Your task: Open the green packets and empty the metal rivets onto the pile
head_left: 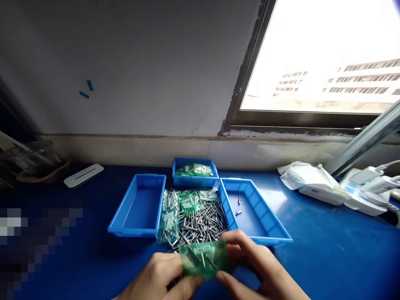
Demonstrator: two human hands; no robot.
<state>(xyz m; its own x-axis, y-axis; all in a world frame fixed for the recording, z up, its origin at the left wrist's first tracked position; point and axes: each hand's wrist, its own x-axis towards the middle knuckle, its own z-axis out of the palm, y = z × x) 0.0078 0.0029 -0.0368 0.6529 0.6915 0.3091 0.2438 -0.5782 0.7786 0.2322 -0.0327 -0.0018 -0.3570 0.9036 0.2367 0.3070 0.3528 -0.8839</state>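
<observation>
Both hands hold one small green plastic bag [203,258] with metal pins inside, low at the front of the blue table. My left hand [162,277] pinches its left edge and my right hand [253,264] grips its right side. Just behind the bag lies a heap of loose metal pins [200,227] mixed with more green bags [187,202]. An empty blue tray [125,227] stands to the left of the heap. On the right, another blue tray [265,233] holds two pins [239,206].
A smaller blue tray [193,181] with green bags stands behind the heap, by the wall. A white flat device [83,175] lies at the back left. Crumpled white packaging [308,177] and white chargers with cables [368,187] lie at the back right under the window.
</observation>
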